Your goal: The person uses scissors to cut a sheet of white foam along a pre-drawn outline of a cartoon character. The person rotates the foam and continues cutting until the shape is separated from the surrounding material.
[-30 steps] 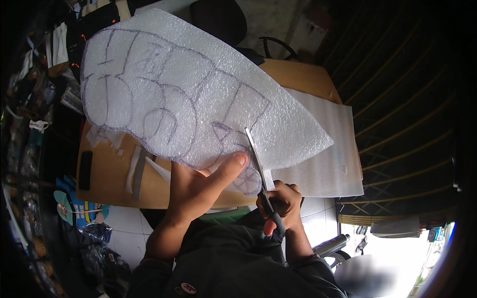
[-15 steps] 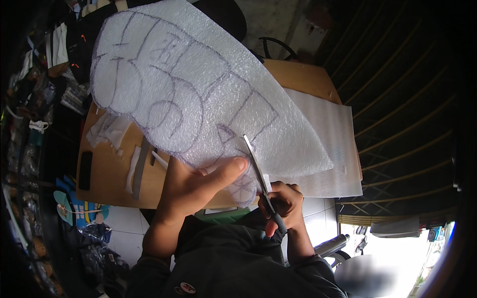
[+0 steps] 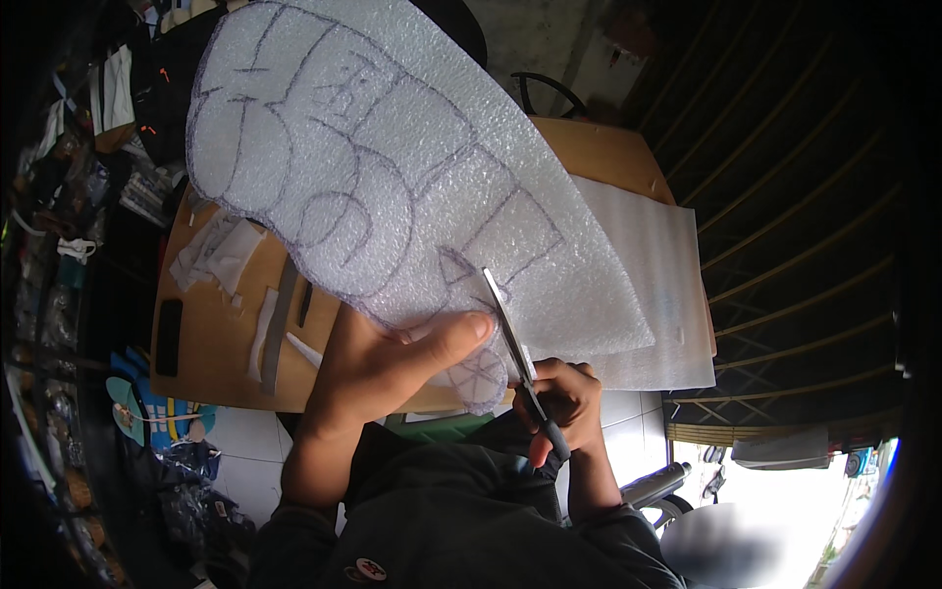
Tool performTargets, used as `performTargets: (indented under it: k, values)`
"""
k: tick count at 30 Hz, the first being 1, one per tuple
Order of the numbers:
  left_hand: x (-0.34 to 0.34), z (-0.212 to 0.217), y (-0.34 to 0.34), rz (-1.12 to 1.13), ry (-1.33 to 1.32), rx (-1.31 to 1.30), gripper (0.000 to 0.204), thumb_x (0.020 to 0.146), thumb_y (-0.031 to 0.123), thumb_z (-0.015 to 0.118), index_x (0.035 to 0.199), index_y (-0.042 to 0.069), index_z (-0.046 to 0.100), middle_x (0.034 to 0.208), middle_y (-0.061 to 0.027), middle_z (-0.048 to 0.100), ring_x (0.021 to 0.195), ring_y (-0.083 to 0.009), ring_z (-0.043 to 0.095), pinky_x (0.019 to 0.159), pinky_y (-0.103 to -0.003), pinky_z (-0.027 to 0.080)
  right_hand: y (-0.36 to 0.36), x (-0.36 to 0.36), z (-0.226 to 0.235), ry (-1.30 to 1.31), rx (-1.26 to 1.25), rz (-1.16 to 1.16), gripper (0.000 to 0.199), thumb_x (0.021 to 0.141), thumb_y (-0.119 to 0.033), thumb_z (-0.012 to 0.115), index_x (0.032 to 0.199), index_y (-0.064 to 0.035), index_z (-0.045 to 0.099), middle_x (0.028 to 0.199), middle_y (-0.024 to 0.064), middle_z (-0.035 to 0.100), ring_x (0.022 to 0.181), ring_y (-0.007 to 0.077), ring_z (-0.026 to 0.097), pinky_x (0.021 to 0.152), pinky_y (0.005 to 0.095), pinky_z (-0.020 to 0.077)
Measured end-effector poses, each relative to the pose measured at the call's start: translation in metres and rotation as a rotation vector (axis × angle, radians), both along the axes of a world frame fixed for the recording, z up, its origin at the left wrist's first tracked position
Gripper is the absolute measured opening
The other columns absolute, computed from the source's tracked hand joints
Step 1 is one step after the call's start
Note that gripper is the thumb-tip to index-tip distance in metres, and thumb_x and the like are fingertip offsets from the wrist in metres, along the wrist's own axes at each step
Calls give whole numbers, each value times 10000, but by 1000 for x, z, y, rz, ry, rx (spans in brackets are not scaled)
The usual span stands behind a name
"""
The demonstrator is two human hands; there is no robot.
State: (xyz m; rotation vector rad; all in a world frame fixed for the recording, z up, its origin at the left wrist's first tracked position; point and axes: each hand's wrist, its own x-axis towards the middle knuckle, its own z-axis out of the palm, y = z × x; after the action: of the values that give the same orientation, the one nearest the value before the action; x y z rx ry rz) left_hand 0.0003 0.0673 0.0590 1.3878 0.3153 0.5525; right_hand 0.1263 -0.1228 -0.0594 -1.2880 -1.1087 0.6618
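Note:
A large white foam sheet (image 3: 432, 128) with a cartoon-like outline drawn in dark purple is held up over the table. My left hand (image 3: 397, 368) grips its lower part, thumb on top and the fingers hidden beneath. In my right hand (image 3: 569, 402) is a pair of scissors (image 3: 510, 339) with dark handles. Their blades point up and away, lying at the sheet close to my left thumb, by the drawn line. A narrow rounded piece of the drawing hangs below the thumb. Whether the blades are fully closed is hard to see.
The wooden table (image 3: 599, 147) carries another white foam sheet (image 3: 648, 285) on the right. Foam scraps (image 3: 221, 255), a ruler-like grey strip (image 3: 279, 324) and a black phone-like slab (image 3: 169, 324) lie on the left. Crowded shelves stand at far left, a folding metal gate at right.
The foam sheet has shifted and tilted slightly, its upper part moving a little right. Both hands stay nearly in place, the scissors still at the same spot by the thumb.

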Motion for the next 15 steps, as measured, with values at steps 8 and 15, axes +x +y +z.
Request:
performTargets:
  k: [8, 15]
  values:
    - [1, -10, -12, 37, -33, -134, 462, 734, 52, 661, 1152, -32, 482, 920, -71, 591, 827, -132, 585, 703, -250, 477, 5, -8, 3, 92, 55, -14, 819, 475, -527, 848, 1010, 34, 581, 652, 13, 591, 582, 75, 551, 563, 207, 434]
    - [5, -21, -26, 61, 5, -146, 527, 756, -16, 632, 1235, -14, 413, 1097, -111, 544, 986, -182, 564, 889, -320, 446, 12, -17, 3, 174, 108, -47, 805, 489, -575, 809, 957, 25, 543, 635, -3, 557, 544, 60, 519, 506, 200, 413]
